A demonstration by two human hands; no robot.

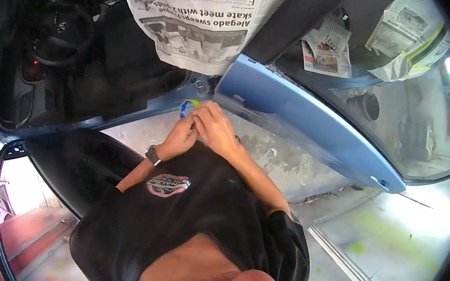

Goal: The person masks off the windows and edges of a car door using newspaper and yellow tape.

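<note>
A ring-shaped roll of masking tape [186, 109], yellow-green outside with a blue and white inner side, shows just beyond my fingertips. My left hand [180, 137], with a dark watch on its wrist, is closed at the roll's near edge. Close against it, my right hand [216, 130] has its fingers bent and pressed together beside the roll and over the left fingertips. The fingers hide part of the roll and whatever is pinched between them. Ahead of both hands hangs a printed newspaper sheet [204, 32], its lower edge curling over the car's opening.
A light-blue car door [305, 119] angles away at the right. Beyond its dark pillar [300, 18], more newspaper [328, 49] lies on the glass. The dark interior with a steering wheel [62, 33] is at left. Another open door's black panel [81, 163] stands by my left side.
</note>
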